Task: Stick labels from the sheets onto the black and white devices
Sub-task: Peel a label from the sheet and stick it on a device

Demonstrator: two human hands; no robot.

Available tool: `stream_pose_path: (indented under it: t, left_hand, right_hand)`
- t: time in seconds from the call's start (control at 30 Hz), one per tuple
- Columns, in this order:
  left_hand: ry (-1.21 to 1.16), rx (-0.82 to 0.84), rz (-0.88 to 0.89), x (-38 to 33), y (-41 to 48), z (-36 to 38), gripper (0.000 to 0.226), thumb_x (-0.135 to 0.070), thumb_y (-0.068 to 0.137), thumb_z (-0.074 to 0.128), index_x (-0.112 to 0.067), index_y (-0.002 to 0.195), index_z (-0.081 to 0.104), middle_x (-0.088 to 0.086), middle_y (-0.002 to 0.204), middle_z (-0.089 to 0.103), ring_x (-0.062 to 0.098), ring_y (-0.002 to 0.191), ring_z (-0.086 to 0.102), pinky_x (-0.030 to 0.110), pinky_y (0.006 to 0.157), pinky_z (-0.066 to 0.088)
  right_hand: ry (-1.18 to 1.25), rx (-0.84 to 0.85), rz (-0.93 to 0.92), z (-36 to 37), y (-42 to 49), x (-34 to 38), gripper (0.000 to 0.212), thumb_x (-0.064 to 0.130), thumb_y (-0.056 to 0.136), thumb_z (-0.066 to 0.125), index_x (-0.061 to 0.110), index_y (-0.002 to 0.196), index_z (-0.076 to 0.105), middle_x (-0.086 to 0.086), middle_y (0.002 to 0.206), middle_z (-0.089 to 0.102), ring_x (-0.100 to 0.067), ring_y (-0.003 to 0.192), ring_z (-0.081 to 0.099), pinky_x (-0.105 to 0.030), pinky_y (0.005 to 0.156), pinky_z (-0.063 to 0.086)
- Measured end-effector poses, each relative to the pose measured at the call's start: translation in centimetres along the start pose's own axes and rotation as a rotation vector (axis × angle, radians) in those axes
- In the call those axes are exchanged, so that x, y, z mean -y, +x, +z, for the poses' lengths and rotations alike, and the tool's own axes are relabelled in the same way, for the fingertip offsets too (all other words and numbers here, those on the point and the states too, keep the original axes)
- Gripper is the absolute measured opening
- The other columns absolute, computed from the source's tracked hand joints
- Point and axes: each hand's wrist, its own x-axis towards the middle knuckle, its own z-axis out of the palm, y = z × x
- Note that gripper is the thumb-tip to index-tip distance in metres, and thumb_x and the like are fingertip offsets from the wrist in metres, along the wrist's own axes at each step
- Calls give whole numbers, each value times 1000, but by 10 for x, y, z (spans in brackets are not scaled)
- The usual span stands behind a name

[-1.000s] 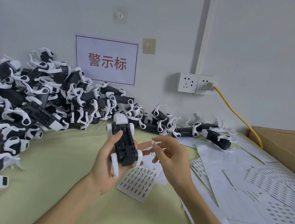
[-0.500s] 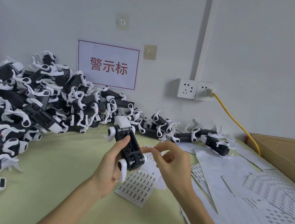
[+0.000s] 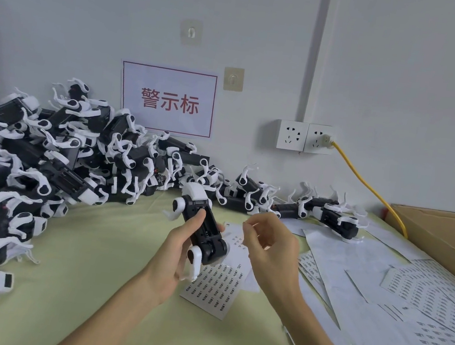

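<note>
Above the table [image 3: 87, 284], near its middle, the left hand [image 3: 177, 253] grips one black and white device [image 3: 204, 227], fingers curled around its body and thumb lying on top. It holds the dark face turned up toward the person, I think so that a label can go on this side. The right hand [image 3: 271, 248] is just beside it, not touching, with thumb and forefinger tips brought together. Whether they pinch a label I cannot tell; it would be too small to see. A label sheet [image 3: 213, 287] lies directly under both hands, close for picking. More sheets [image 3: 422, 296] are spread to the right, beside a cardboard box [image 3: 440, 231]. A big pile of devices [image 3: 46, 161] fills the left side, against the wall. The table has a pale green cover. On the white wall are a sign [image 3: 169, 99] and sockets [image 3: 304, 136] with a yellow cable [image 3: 364, 185].
</note>
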Motion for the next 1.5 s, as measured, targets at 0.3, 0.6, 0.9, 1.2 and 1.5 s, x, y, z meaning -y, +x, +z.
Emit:
stream_pose_path:
  t: [0.3, 0.6, 0.9, 1.2, 1.5]
  left_hand:
    - [16, -68, 7, -4, -2, 4, 74, -68, 81, 57, -5, 116, 72, 19, 116, 68, 26, 102, 59, 38, 91, 42]
    - [182, 104, 6, 6, 7, -1, 29, -36, 89, 60, -25, 112, 75, -6, 92, 68, 11, 90, 59, 27, 79, 43]
    - [-76, -546, -7, 3, 17, -25, 23, -25, 102, 48, -19, 95, 69, 3, 97, 78, 19, 88, 70, 33, 77, 46]
    - [198, 134, -137, 5, 7, -4, 64, -61, 95, 48, -10, 131, 62, 21, 121, 72, 36, 117, 66, 49, 102, 42]
    - [322, 161, -36, 1, -1, 1, 45, -47, 90, 70, -9, 114, 69, 10, 99, 75, 25, 96, 71, 33, 83, 49]
  right_hand:
    - [13, 394, 53, 4, -9, 0, 116, 65, 68, 75, 47, 157, 4, 22, 128, 55, 6, 116, 56, -16, 97, 44]
    - [344, 114, 213, 7, 0, 0, 86, 43, 74, 79, 38, 147, 34, -2, 118, 70, -13, 103, 71, -28, 87, 53]
    - [536, -31, 319, -11, 15, -3, 75, 41, 70, 81, 33, 136, 47, -9, 111, 73, -21, 105, 72, -30, 82, 57]
    - [536, 118, 341, -3, 12, -7, 75, 43, 68, 82, 26, 133, 51, -6, 94, 78, -23, 90, 75, -30, 78, 59]
    - [430, 82, 333, -5, 13, -7, 72, 46, 71, 79, 31, 135, 50, -9, 133, 58, -22, 81, 76, -31, 75, 61]
